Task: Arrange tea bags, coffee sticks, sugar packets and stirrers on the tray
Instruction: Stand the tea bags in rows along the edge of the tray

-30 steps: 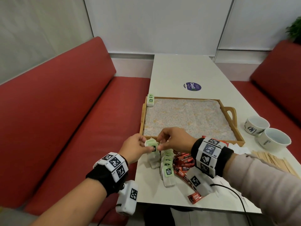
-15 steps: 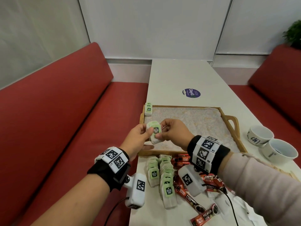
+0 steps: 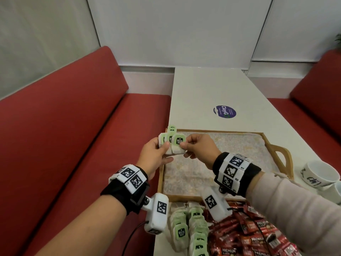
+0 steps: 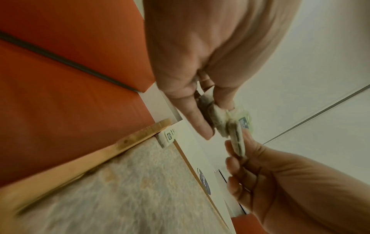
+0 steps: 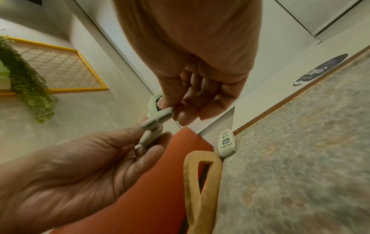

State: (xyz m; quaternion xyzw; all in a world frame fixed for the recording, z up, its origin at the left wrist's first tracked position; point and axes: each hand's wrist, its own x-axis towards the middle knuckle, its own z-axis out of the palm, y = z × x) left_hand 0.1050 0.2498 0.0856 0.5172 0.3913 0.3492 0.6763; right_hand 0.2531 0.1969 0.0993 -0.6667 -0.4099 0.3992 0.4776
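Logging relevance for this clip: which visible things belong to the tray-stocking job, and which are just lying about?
Job: tray, tea bags in both hands, tea bag in tray corner, tea bag pile, coffee sticks.
Lying about: cups, round sticker.

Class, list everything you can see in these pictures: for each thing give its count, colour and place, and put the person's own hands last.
tray: one, wooden with a speckled liner, on the table
table: one, white, between the benches
tea bag in tray: at least one, green tag, far left corner of the tray
held tea bags: several, green and white, fanned above the tray's left edge
tea bag pile: many, green and white, table's near edge
coffee sticks: many, red, right of the pile
cups: two, white, right of the tray
sticker: one, dark blue, beyond the tray
benches: two, red, either side
plant: green, on the wall
left hand: grips the fan
right hand: pinches the front bag
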